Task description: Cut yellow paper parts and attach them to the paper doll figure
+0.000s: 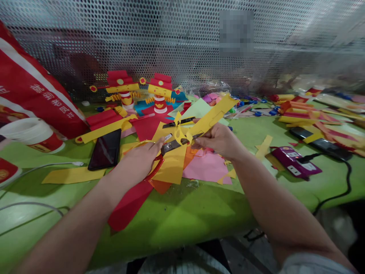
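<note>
My left hand point(139, 160) is closed around the red handles of a pair of scissors point(171, 146), whose blades point right. In my right hand point(221, 140) a yellow paper strip point(218, 112) is pinched, its far end slanting up to the right. Thin pencil-like outlines show on the strip. The scissor blades meet its lower left end, where a curly cut piece point(179, 132) of the yellow paper hangs. Beneath both hands lie yellow, orange and pink paper sheets point(203, 167), and a dark cutter knife point(182, 121) sits just behind the blades.
Two paper figures point(160, 93) with red hats stand at the back. To the left are a black phone point(105, 149), paper cups point(31, 133) and a red bag point(34, 83). At right, a purple power socket point(295, 161) has a black cable. A perforated metal panel point(182, 49) rises behind.
</note>
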